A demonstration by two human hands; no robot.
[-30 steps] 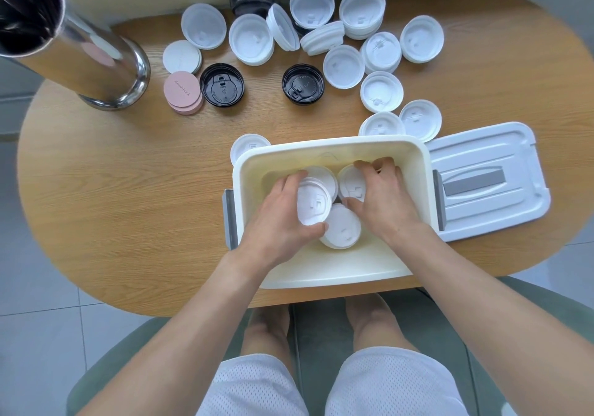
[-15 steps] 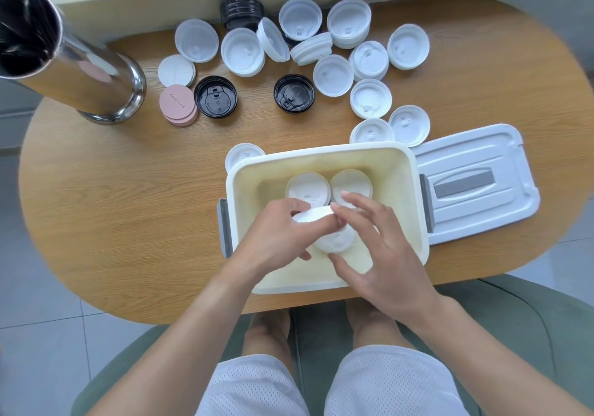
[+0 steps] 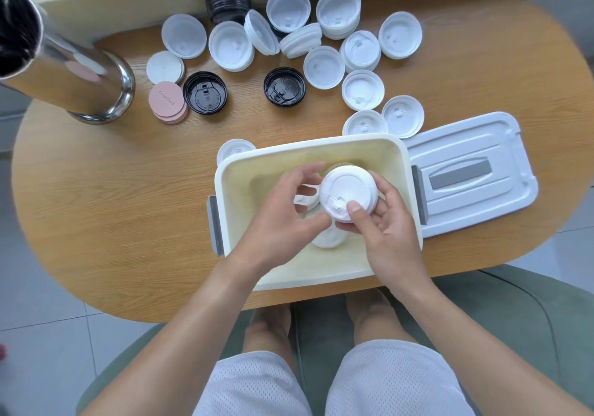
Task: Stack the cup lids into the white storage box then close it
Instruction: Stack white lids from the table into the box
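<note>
The white storage box stands open at the table's near edge. Above its middle, my right hand grips a white cup lid, thumb on its top and fingers under it. My left hand is beside it on the left, fingers curled, its thumb touching the lid's near-left rim. More white lids lie on the box floor, partly hidden by my hands. The box's white cover with a grey handle lies flat to the right of the box.
Several loose white lids are spread over the far half of the wooden table, along with black lids and pink discs. A steel canister stands at the far left. One white lid sits behind the box.
Both hands have risen from the box floor. A white lid that my left hand was lifting is now held up by my right hand above the box, top side facing me.
</note>
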